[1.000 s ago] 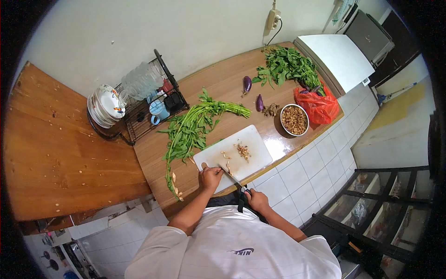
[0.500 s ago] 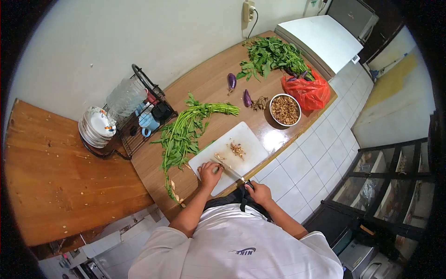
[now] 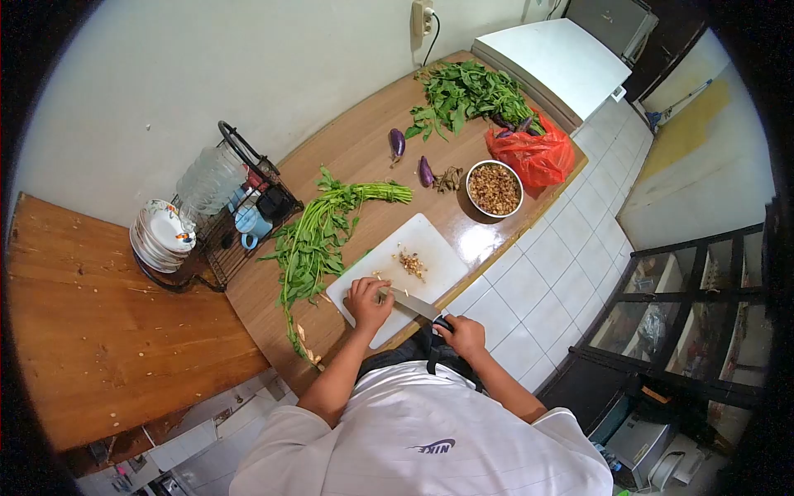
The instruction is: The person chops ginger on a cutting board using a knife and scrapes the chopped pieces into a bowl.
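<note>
Wooden counter (image 3: 364, 157) carries a white cutting board (image 3: 430, 248) at its near edge, where the left hand (image 3: 366, 301) pins a small piece and the right hand (image 3: 463, 335) grips a knife (image 3: 411, 302), blade pointing left toward those fingers.

The counter (image 3: 356, 157) is brown wood, smooth and a bit shiny. The cutting board (image 3: 422, 248) looks like white plastic, flat and matt. The knife (image 3: 411, 303) has a shiny metal blade and a dark handle. The dish rack (image 3: 240, 207) is black wire. The bag (image 3: 533, 155) is thin, glossy red plastic. The floor tiles (image 3: 538, 281) are white and shiny.
</note>
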The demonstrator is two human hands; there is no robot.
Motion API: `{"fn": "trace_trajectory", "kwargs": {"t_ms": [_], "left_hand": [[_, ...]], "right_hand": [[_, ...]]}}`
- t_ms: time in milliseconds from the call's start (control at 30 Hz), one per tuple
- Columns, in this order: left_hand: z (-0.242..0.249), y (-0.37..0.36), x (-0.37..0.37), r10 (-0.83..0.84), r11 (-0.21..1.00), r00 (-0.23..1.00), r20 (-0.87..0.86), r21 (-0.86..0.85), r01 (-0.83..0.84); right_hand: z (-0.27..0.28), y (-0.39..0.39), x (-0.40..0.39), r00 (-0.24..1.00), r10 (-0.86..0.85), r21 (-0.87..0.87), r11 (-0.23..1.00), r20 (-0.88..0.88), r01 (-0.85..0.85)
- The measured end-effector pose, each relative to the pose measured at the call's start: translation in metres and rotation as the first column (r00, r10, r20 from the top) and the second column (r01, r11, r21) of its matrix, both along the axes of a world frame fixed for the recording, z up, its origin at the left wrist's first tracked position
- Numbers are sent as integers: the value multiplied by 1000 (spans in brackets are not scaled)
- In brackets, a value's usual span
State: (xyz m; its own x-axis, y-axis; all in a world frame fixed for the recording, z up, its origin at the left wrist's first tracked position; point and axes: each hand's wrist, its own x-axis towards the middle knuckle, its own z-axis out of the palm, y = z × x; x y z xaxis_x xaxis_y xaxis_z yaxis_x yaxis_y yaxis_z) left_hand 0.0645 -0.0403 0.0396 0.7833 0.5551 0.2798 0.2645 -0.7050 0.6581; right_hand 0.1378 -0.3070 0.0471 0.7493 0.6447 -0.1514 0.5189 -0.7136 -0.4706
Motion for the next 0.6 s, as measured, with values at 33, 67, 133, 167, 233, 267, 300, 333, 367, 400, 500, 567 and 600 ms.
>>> {"fn": "trace_trajectory", "kwargs": {"t_ms": [33,67,133,167,233,267,300,333,367,400,500,567,600], "left_hand": [[7,0,4,-53,999,998,-30,-9,53],[15,1,9,-48,999,998,-32,-7,48],[18,5,15,-207,974,950,-234,39,222],[15,7,16,-205,975,951,-233,40,220],[-2,16,21,-306,949,876,-373,-44,313],[-6,19,23,-309,948,876,-369,-44,316],[-8,22,26,-285,957,876,-388,-68,281],[-9,25,28,-261,965,874,-409,-91,246],[-11,28,30,-264,964,873,-410,-91,249],[-12,32,31,-211,977,894,-395,-121,177],[-12,43,32,-152,986,906,-395,-131,108],[-8,48,31,-148,986,918,-369,-127,107],[-13,51,30,-149,986,916,-371,-127,109]], "right_hand": [[-1,-1,0,1000,4,0,1000,-2,-4],[-2,-1,0,1000,6,29,1000,5,-6],[-1,1,-2,1000,12,58,998,11,-12],[0,1,-3,1000,16,49,999,8,-16],[0,1,-1,1000,17,40,999,12,-17],[0,0,-2,1000,24,63,998,17,-25],[0,-1,-3,999,31,86,996,19,-32],[-1,-3,-4,999,27,86,996,20,-28],[-1,-6,-4,1000,21,76,997,10,-22],[-1,-8,-5,1000,15,67,998,1,-15],[-3,-18,-7,999,-21,57,998,-26,23],[-6,-25,-8,998,-39,39,998,-47,41],[-6,-27,-8,996,-58,20,998,-67,59]]}}
